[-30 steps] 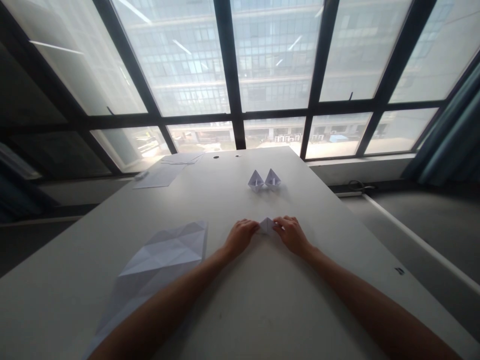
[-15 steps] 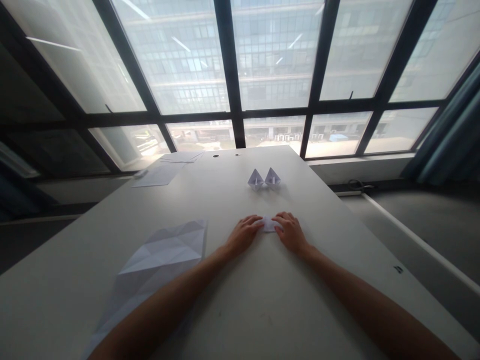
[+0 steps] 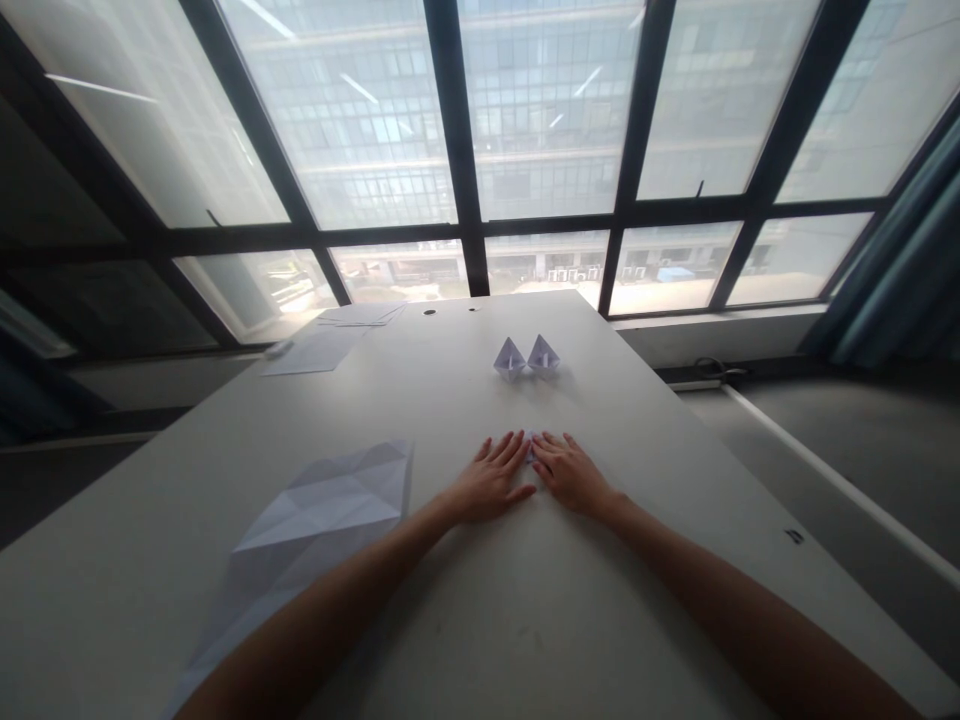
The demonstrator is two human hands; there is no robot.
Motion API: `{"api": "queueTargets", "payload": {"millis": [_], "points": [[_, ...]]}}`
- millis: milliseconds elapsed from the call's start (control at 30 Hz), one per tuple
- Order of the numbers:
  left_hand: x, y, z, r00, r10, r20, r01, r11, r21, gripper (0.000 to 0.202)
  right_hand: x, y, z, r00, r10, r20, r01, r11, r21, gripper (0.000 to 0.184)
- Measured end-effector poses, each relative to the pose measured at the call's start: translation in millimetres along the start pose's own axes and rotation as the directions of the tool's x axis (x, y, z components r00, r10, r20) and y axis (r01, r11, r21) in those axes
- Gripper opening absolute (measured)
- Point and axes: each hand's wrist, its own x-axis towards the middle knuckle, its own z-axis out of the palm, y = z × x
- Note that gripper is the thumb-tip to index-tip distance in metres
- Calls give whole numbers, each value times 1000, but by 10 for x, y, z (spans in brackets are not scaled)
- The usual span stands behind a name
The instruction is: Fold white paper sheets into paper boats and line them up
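Observation:
A small folded piece of white paper (image 3: 529, 452) lies on the table, mostly covered by my hands. My left hand (image 3: 493, 482) is laid flat at its left side, fingers stretched forward and thumb spread to the right. From the right, my right hand (image 3: 570, 474) presses down on the paper with its fingers extended. Beyond my hands stand two folded paper boats (image 3: 510, 358), side by side with pointed tops. A creased sheet of paper (image 3: 322, 510) rests to the left, partly behind my left forearm.
The white table (image 3: 637, 600) runs toward tall windows. At its far left lie flat white sheets (image 3: 307, 353). A small dark mark (image 3: 794, 537) shows near the right edge. A blue curtain (image 3: 885, 260) hangs at the right.
Both hands have gone from holding the folded paper by its sides to lying flatter over it. My left fingers have straightened, and less of the paper shows.

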Motion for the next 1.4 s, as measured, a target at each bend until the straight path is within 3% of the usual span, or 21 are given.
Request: {"api": "queueTargets", "payload": {"millis": [233, 400, 867, 1133, 1400], "points": [[-3, 14, 19, 999, -37, -38, 37, 999, -12, 71, -14, 20, 73, 996, 25, 82, -21, 999, -45, 64], [-1, 10, 34, 998, -42, -51, 41, 999, -16, 70, -11, 58, 98, 983, 172, 72, -165, 982, -94, 73], [-5, 25, -13, 998, -47, -40, 45, 998, -39, 73, -8, 343, 35, 934, 348, 83, -335, 932, -138, 77], [72, -49, 21, 976, -129, -173, 116, 990, -84, 42, -2, 334, 37, 931, 354, 87, -341, 931, -131, 79], [84, -82, -8, 959, -131, -253, 114, 990, -81, 32, -1, 326, 40, 928, 359, 98, -342, 928, -149, 80]]}}
